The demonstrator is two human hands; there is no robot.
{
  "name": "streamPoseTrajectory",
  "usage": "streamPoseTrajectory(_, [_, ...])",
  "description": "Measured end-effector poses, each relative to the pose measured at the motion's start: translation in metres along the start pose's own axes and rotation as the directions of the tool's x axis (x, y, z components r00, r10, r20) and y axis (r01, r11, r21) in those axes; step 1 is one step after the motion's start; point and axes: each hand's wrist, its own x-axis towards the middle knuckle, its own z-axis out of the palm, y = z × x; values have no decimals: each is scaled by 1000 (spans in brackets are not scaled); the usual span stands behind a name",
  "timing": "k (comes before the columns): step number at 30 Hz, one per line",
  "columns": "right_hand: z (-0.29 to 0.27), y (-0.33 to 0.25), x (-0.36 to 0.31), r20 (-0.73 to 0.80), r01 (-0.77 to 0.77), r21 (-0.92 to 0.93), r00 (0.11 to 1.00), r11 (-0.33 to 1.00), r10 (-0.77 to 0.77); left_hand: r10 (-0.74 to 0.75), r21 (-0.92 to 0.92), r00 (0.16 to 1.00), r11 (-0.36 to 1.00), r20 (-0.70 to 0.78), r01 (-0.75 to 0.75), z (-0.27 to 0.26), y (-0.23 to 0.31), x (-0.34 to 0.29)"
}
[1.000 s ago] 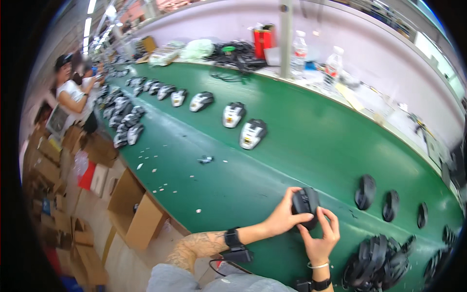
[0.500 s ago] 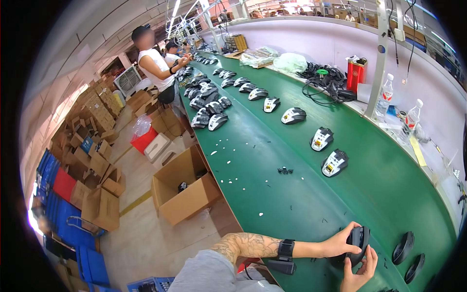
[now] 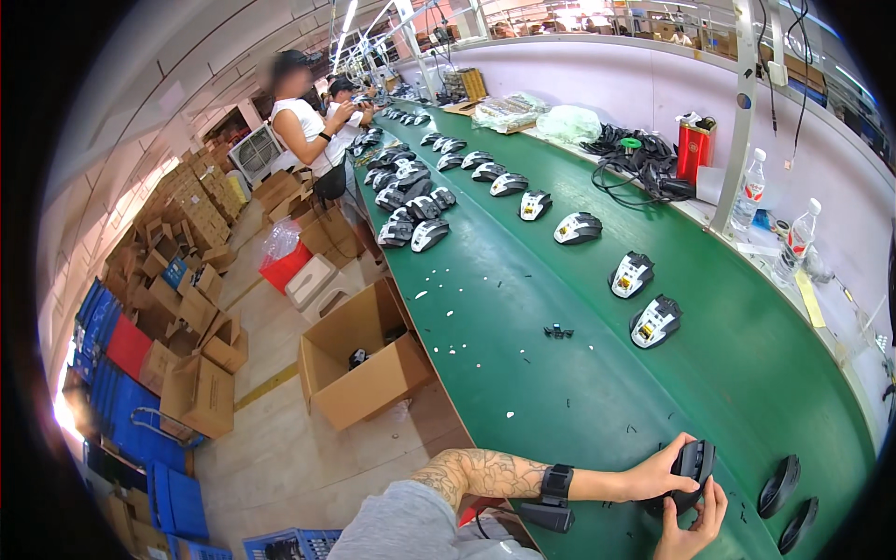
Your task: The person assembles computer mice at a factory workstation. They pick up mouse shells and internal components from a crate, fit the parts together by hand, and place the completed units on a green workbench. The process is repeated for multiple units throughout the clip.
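Both hands grip a black computer mouse low over the green bench at the lower right. My left hand, with a black band on its wrist, wraps the mouse from the left, thumb across its near part. My right hand presses its fingers on the near right side. Just right of them lie two black mouse shells on the bench. Farther up stand opened mice with white insides, the nearest a white-and-black mouse. A small black plastic part lies left of it.
The green bench runs away to the far left, with a pile of mice and scattered scraps. Two water bottles, a red tin and black cables line the back ledge. An open carton stands beside the bench; a co-worker stands beyond.
The view has shifted slightly, so the bench and mice appear a little right and lower. Both hands keep hold of the mouse. The far co-worker's hands have risen.
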Motion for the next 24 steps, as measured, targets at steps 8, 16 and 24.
streamPoseTrajectory(8, [1,1,1,3,25,-58,1000,998,-25,24,50,999,998,-29,-23,0,3,-2])
streamPoseTrajectory(16, [4,-3,-2,-36,34,-97,999,995,-38,74,74,997,995,-34,-71,2,1,-2])
streamPoseTrajectory(24, [1,-2,-2,-23,23,-75,999,997,-24,-33,-126,999,992,-14,31,0,-5,1])
